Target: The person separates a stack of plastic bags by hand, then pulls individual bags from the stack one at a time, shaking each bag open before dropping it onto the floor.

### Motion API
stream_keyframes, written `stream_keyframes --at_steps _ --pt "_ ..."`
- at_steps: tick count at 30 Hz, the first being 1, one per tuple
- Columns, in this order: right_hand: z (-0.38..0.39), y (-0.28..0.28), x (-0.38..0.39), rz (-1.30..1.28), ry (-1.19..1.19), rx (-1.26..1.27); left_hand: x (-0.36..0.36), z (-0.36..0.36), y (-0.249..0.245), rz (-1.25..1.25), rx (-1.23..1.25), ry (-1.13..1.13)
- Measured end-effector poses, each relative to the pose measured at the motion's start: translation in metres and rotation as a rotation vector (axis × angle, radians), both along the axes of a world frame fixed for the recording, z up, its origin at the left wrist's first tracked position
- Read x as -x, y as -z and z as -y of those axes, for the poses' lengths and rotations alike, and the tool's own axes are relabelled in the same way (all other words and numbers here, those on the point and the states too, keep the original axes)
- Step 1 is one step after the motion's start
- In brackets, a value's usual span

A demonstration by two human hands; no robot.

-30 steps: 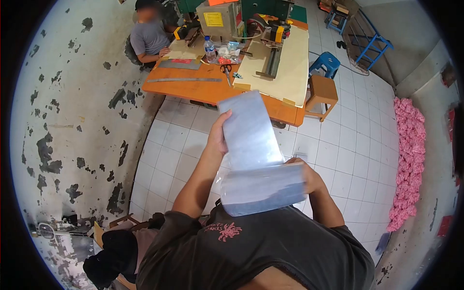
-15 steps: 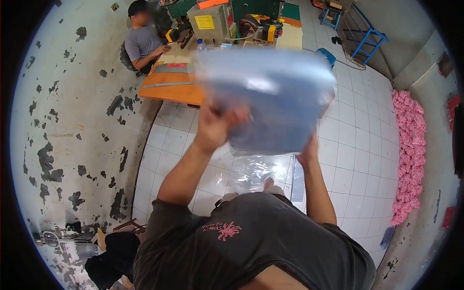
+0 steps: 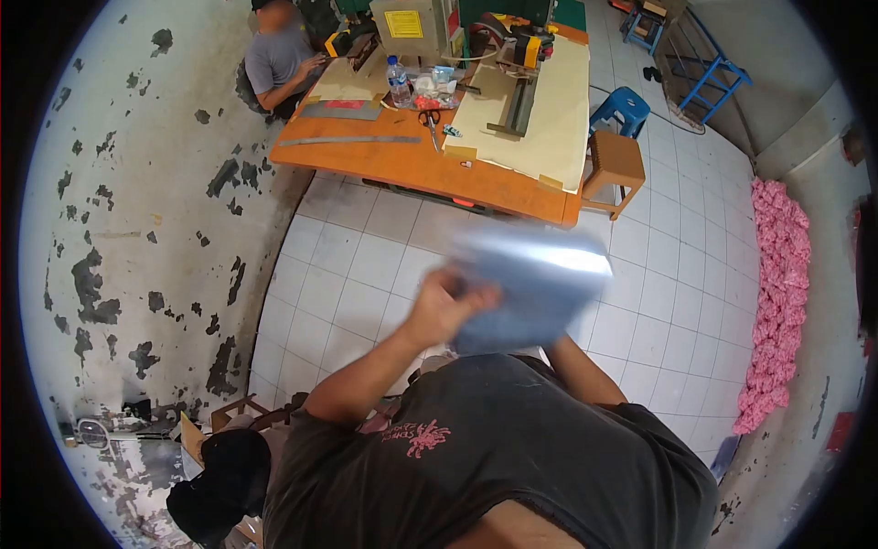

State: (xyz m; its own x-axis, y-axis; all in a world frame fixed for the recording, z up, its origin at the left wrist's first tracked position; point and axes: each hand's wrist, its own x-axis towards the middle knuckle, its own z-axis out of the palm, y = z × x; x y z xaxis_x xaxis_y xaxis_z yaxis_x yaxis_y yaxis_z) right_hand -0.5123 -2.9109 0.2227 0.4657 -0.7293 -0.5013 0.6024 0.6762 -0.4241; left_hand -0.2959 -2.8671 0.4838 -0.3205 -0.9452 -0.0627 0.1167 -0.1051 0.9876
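Note:
A bluish, glossy stack of clear plastic sheets [image 3: 540,297] is in front of my chest, blurred by motion, with light glaring off its far edge. My left hand [image 3: 448,306] grips its left edge, the thumb lying on top and the other fingers mostly hidden underneath. My right forearm [image 3: 581,368] reaches up to the near right side of the stack. The right hand itself is hidden behind the sheets, so its fingers do not show.
Ahead stands an orange table [image 3: 366,157] bearing a water bottle [image 3: 398,82], scissors [image 3: 430,128] and a metal square bar [image 3: 519,110]. A brown stool [image 3: 617,160] and a blue stool [image 3: 624,112] stand right of it. A person [image 3: 279,59] sits at left. Pink bundles [image 3: 776,302] line the right wall.
Both hands have come down and closer to my body with the plastic stack, uncovering the tabletop and stools. The loose clear plastic that showed below the stack is now out of sight.

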Motion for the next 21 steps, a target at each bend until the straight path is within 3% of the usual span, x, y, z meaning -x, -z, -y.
stream_keyframes --at_steps 1,3,6,8,9,11,12,14,15,16,17,18,19,20,21 --pt "0.001 0.016 -0.001 -0.039 -0.003 -0.006 -0.001 0.014 -0.003 -0.166 0.146 -0.164" --pt "0.001 0.019 -0.004 -0.077 -0.008 -0.016 -0.005 0.038 -0.026 -0.295 0.197 -0.395" --pt "-0.006 0.001 -0.009 -0.247 -0.058 -0.093 -0.014 0.065 -0.044 -0.257 0.302 -0.546" --pt "-0.004 0.019 -0.005 -0.107 -0.411 -0.122 -0.012 0.075 -0.066 -0.296 0.512 -0.651" --pt "-0.005 0.008 -0.007 -0.107 -0.411 -0.119 -0.012 0.076 -0.073 -0.296 0.514 -0.65" --pt "-0.013 -0.046 -0.017 0.267 -0.672 0.057 -0.013 0.077 -0.081 -0.29 0.616 -0.622" --pt "-0.012 -0.064 -0.021 0.268 -0.674 0.058 -0.015 0.074 -0.078 -0.288 0.618 -0.623" --pt "0.002 -0.095 -0.025 0.356 -0.596 0.139 -0.017 0.061 -0.063 -0.201 0.561 -0.411" --pt "0.011 -0.109 -0.025 0.417 -0.439 0.126 -0.006 0.056 -0.052 -0.264 0.578 -0.465" --pt "0.024 -0.131 -0.021 0.491 -0.367 0.138 -0.011 0.039 -0.026 -0.377 0.501 -0.336" --pt "0.028 -0.152 -0.016 0.492 -0.363 0.141 -0.018 0.034 -0.008 -0.115 0.707 -0.207" --pt "0.03 -0.174 -0.011 0.518 -0.273 0.121 -0.029 0.026 0.002 0.43 0.846 -0.127" --pt "0.034 -0.192 -0.007 0.544 -0.184 0.104 -0.014 0.021 -0.013 0.175 0.767 0.109" --pt "0.041 -0.2 -0.002 0.571 -0.096 0.085 -0.004 0.008 -0.006 0.144 0.628 0.216" --pt "0.062 -0.17 0.009 0.448 -0.203 0.148 0.003 -0.001 -0.007 0.046 0.495 0.368"
